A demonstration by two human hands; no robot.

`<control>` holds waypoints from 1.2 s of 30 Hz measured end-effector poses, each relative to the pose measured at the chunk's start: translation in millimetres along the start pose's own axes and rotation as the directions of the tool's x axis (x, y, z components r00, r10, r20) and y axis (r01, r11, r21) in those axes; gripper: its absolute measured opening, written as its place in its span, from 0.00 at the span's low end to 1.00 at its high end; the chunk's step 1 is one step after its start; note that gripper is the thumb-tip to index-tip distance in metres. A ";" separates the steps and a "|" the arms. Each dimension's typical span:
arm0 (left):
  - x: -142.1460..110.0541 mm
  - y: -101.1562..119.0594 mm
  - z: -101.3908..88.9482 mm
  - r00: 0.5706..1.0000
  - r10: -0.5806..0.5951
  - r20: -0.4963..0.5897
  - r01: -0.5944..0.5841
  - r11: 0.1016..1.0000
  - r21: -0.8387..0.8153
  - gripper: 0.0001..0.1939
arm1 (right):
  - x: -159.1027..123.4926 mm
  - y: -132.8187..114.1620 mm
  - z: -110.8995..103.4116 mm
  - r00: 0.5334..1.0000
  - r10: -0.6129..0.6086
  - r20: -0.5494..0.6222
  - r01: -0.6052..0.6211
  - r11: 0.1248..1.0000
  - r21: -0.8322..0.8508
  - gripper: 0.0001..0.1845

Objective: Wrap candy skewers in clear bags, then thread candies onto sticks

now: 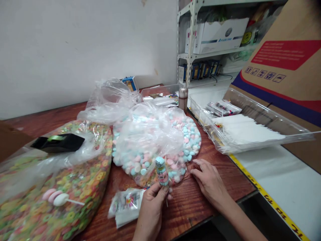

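My left hand [152, 206] pinches a wrapped marshmallow lollipop [162, 170] upright, blue and pink pieces in a printed clear wrapper with a thin stick below. To its right, my right hand [209, 179] hovers low over the wooden table, fingers apart and slightly curled. Near those fingertips lie thin dark strands [187, 171], too fine to identify. Just behind both hands sits a large clear bag of pastel marshmallow candies [192, 137]. Beside my left wrist lies a stack of printed clear packets [127, 204].
At left, a bag of ring-shaped candies [85, 187] bears a black tape dispenser [59, 142] and an unwrapped candy stick [60, 199]. At right stands a clear tray [263, 142] with white paper sticks. A metallic bottle [183, 98], a cardboard box [283, 63] and shelving [192, 33] are beyond.
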State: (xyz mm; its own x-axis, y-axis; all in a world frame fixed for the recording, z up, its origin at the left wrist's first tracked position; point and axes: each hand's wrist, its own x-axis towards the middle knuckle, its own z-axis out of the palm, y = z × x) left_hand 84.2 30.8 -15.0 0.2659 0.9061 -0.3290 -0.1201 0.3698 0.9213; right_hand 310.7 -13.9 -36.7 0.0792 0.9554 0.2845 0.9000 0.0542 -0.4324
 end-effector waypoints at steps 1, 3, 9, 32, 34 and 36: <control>0.2 -0.2 -1.0 1.000 0.011 0.003 -0.011 1.000 0.015 0.13 | 1.8 1.6 0.9 0.999 -0.027 0.022 0.027 0.999 -0.019 0.15; 0.8 -1.0 -2.7 1.000 0.026 0.004 -0.026 0.999 0.040 0.13 | 5.2 5.6 2.1 0.995 -0.076 0.063 0.079 0.996 -0.047 0.16; 0.5 -2.0 -2.6 1.000 0.021 -0.003 -0.021 0.999 0.035 0.14 | 10.1 13.6 5.1 0.981 -0.150 0.123 0.160 0.984 -0.075 0.16; 1.1 -2.1 -4.6 0.998 0.037 -0.043 -0.033 0.995 0.095 0.16 | 2.9 9.0 12.4 0.989 -0.099 -0.109 0.100 0.995 0.009 0.11; -0.4 0.6 -3.8 0.996 0.079 -0.045 -0.069 0.978 0.196 0.16 | 0.0 1.6 2.4 0.985 -0.067 -0.160 0.077 0.995 0.056 0.10; -2.7 6.3 1.0 0.985 0.169 -0.034 -0.149 0.934 0.325 0.14 | -5.7 -15.1 -8.9 0.981 -0.024 -0.195 0.048 0.992 0.118 0.09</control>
State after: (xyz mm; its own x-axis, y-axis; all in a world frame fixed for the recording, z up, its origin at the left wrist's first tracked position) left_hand 83.7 30.5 -8.1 0.2087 0.9620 -0.1759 0.1593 0.1440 0.9767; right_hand 300.5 -22.7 -24.1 0.1390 0.8790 0.4560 0.8459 0.1340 -0.5162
